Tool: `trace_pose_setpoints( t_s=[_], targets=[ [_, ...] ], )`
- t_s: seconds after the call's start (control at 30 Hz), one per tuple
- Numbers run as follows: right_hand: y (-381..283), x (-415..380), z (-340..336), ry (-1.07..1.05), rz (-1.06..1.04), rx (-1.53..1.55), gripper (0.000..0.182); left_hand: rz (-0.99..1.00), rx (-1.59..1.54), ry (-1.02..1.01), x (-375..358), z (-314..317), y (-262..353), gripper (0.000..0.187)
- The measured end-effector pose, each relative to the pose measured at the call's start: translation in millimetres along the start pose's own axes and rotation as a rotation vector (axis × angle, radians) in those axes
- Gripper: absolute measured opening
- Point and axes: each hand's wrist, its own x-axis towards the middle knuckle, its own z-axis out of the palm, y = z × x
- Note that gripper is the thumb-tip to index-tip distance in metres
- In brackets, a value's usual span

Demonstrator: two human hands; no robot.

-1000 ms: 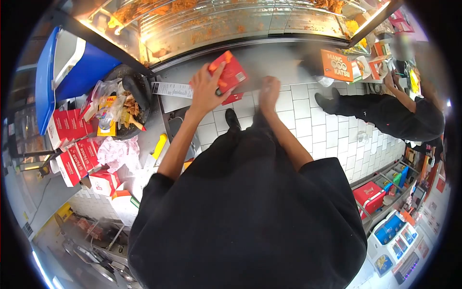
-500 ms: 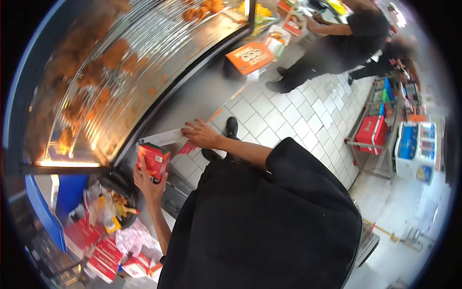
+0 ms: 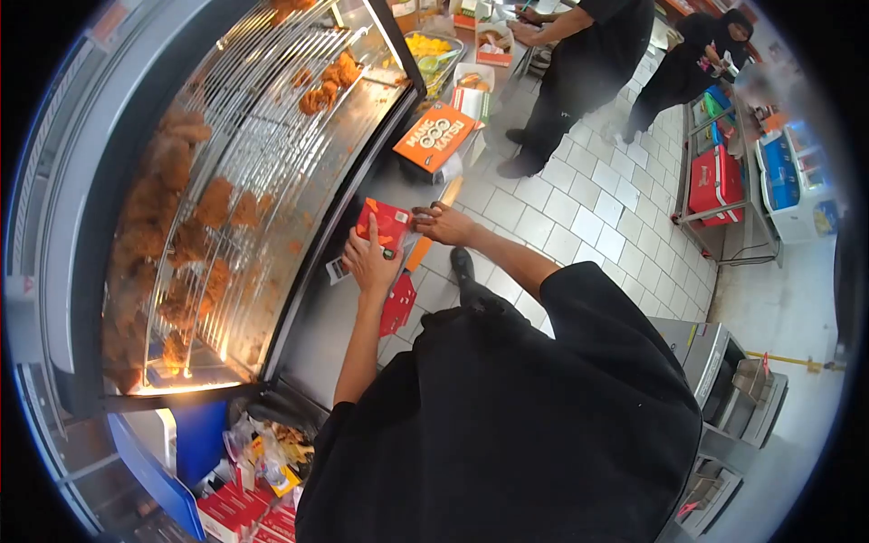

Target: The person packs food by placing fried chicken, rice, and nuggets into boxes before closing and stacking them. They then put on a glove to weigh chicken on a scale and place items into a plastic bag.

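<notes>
A small red box (image 3: 383, 223) with a white label on one face is held upright over the steel counter. My left hand (image 3: 369, 262) grips its near side, the index finger stretched up along the face. From the right, my right hand (image 3: 444, 224) has its bent fingers at the box's right edge. A white printed slip (image 3: 338, 270) shows on the counter just left of my left hand. Below my right hand lie an orange strip (image 3: 418, 253) and a flat red card piece (image 3: 398, 304) at the counter's edge.
A lit glass cabinet (image 3: 272, 195) with fried chicken on racks borders the counter. Farther along stands an orange printed box (image 3: 436, 138). A co-worker in black (image 3: 579, 81) is at the far end. Red cartons (image 3: 237, 509) are stacked lower left, beside a blue panel (image 3: 158, 480).
Both hands and the red box have moved farther up the counter, away from me. My right hand has left the white strip and come to the box's edge. The view has shifted.
</notes>
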Motion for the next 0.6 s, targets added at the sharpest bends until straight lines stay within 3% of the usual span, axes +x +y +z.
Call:
trace_pose_setpoints(
  t_s=[0.07, 0.13, 0.2, 0.37, 0.4, 0.47, 0.5, 0.57, 0.6],
  targets=[
    [-1, -9, -7, 0.092, -0.018, -0.08, 0.018, -0.073, 0.18, 0.029, 1, 18, 2, 0.101],
    [-10, -28, -11, 0.175, 0.139, 0.029, 0.012, -0.105, 0.188, -0.02, 3, 17, 5, 0.1],
    [-36, -43, -32, 0.414, 0.288, 0.045, 0.012, -0.105, 0.175, -0.032, 3, 14, 5, 0.103],
    [-66, -99, -36, 0.359, 0.656, 0.38, 0.013, 0.099, -0.231, 0.189, 9, -13, 5, 0.077],
    [-69, -114, -28, 0.329, 0.732, 0.467, 0.013, 0.084, -0.221, 0.193, 15, -34, 8, 0.077],
    [-76, -143, -15, 0.248, 0.911, 0.607, 0.022, 0.091, -0.028, 0.397, 32, -73, 13, 0.08],
    [-81, -156, -7, 0.237, 0.9, 0.616, 0.022, 0.055, 0.006, 0.377, 46, -86, 13, 0.086],
    [-88, -183, 7, 0.104, 1.209, 0.7, 0.036, -0.01, 0.12, 0.366, 70, -95, 5, 0.089],
    [-92, -196, 11, 0.099, 1.206, 0.702, 0.036, -0.057, 0.228, 0.357, 80, -97, 0, 0.092]
  ],
)
